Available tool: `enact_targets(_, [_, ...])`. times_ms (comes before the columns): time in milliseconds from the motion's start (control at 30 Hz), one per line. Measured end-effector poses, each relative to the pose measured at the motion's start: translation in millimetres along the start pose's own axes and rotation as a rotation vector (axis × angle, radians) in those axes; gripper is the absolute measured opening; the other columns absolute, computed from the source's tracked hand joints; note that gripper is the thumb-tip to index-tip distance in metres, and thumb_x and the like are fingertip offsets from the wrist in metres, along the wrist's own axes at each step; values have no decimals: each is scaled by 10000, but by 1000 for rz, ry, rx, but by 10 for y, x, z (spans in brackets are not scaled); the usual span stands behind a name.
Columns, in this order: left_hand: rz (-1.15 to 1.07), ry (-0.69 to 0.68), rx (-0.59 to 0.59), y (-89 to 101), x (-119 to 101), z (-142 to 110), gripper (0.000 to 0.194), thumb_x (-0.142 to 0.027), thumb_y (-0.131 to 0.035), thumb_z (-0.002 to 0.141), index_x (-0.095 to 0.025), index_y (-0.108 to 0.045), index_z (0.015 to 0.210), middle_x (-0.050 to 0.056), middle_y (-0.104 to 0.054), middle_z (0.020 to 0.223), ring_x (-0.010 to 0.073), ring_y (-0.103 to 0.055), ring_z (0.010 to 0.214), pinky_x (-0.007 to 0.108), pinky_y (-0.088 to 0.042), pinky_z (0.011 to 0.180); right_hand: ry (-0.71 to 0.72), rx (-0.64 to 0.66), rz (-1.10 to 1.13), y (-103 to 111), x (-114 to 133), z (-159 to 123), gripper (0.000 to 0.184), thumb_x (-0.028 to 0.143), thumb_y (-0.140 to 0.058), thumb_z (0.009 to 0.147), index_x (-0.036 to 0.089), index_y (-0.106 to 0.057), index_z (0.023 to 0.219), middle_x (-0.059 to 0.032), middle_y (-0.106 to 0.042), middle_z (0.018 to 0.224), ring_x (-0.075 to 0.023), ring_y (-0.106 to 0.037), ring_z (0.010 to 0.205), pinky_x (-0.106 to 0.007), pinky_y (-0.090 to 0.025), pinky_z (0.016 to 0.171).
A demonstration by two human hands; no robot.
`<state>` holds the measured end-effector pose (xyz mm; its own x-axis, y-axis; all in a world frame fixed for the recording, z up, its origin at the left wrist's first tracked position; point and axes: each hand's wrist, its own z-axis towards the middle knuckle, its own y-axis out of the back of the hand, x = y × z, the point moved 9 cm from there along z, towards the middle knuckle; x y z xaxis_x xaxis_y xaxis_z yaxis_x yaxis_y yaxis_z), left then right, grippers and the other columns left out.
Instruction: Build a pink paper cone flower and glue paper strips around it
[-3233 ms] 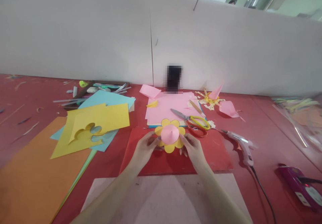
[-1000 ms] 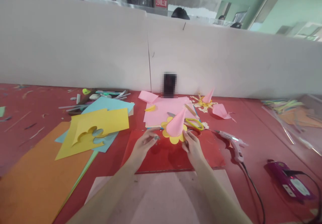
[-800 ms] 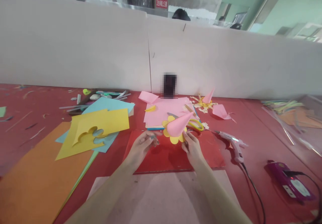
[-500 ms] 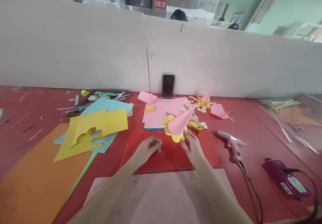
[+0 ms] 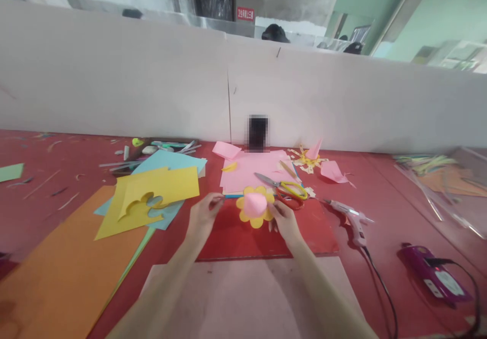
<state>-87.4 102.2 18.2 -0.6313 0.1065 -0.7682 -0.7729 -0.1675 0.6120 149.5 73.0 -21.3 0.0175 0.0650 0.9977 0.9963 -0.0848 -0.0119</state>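
A pink paper cone [image 5: 254, 203] stands on a yellow paper flower [image 5: 256, 218], its tip pointing toward me. My right hand [image 5: 283, 221] pinches the flower's right edge above a red sheet [image 5: 312, 232]. My left hand [image 5: 203, 215] hovers to the left of the flower, fingers curled together, apart from it; I cannot make out anything in them. Scissors with yellow and red handles [image 5: 286, 189] lie just behind the flower on a stack of pink paper [image 5: 249, 169].
A yellow sheet with a flower-shaped hole [image 5: 152, 197] lies on blue paper, with an orange sheet [image 5: 57, 273] at the left. A glue gun [image 5: 350, 217] and its cord lie at the right, a purple device [image 5: 433, 275] beyond. A white partition [image 5: 152, 85] stands behind.
The cone, tilted up to the right before, now points toward me. My left hand has let go of the flower and drawn off to the left. The view has shifted slightly.
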Motion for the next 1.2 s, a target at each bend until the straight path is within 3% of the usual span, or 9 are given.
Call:
enact_targets(100, [72, -16, -97, 161, 62, 60, 159, -263, -519, 742, -208, -610, 861, 7, -653, 861, 167, -613, 810, 265, -466, 762, 75, 23, -158, -85, 30, -30, 357, 511, -475, 782, 182, -460, 644, 65, -464, 488, -64, -439, 309, -184, -274, 324])
enact_targets(167, [104, -90, -104, 146, 5, 55, 163, -239, -533, 734, -202, -616, 869, 20, -633, 918, 171, -603, 860, 273, -467, 797, 95, 5, -238, -86, 39, -39, 351, 492, -458, 801, 182, -469, 637, 62, -462, 472, -71, -453, 326, -186, -293, 351])
enact_targets(267, [96, -229, -8, -81, -154, -17, 165, -214, -523, 758, -213, -618, 893, 21, -615, 972, 167, -589, 916, 294, -463, 845, 83, -44, -314, -45, 33, -39, 343, 488, -453, 805, 177, -543, 692, 60, -455, 418, -88, -435, 325, -200, -304, 368])
enact_targets(367, [66, -325, 63, -315, -296, -130, 192, -177, -501, 786, -210, -608, 942, 34, -618, 1009, 170, -575, 967, 323, -450, 892, 65, -96, -372, 5, 30, -48, 367, 492, -447, 804, 162, -601, 847, 23, -559, 512, -98, -430, 334, -224, -330, 374])
enact_targets(467, [121, -336, 147, -492, -329, -212, 292, -148, -488, 799, -211, -581, 1068, 52, -571, 1159, 185, -536, 1062, 351, -421, 946, 193, -202, -545, 114, 199, -80, 335, 439, -455, 810, 166, -611, 924, -59, -653, 831, -139, -566, 553, -254, -437, 522])
enact_targets(567, [271, -293, 219, -576, -271, -249, 335, -154, -477, 809, -211, -568, 1127, 71, -479, 1295, 230, -456, 1174, 403, -372, 996, 320, -302, -828, 274, 427, -71, 267, 347, -438, 829, 198, -609, 969, -71, -606, 1060, -191, -586, 879, -280, -454, 696])
enact_targets(733, [384, -295, 262, -618, -240, -273, 365, -168, -435, 836, -237, -527, 1182, 53, -460, 1318, 223, -415, 1217, 398, -357, 1012, 168, -277, -1271, 597, 488, 256, 277, 287, -451, 838, 225, -558, 1085, -61, -553, 1124, -203, -560, 964, -267, -436, 687])
enact_targets(900, [452, -321, 220, -661, -242, -301, 392, -135, -397, 843, -230, -495, 1210, 75, -405, 1365, 235, -373, 1253, 405, -342, 1019, -20, -92, -1530, 689, 309, 518, 295, 338, -486, 843, 161, -531, 1075, -99, -558, 1100, -240, -573, 945, -298, -420, 719])
enact_targets(1200, [459, -356, 233, -671, -241, -328, 428, -124, -393, 838, -249, -458, 1242, 63, -410, 1364, 227, -333, 1282, 410, -331, 1024, -80, -107, -1491, 772, 285, 559, 331, 361, -377, 896, 137, -459, 1126, -122, -550, 1124, -237, -572, 983, -296, -418, 719])
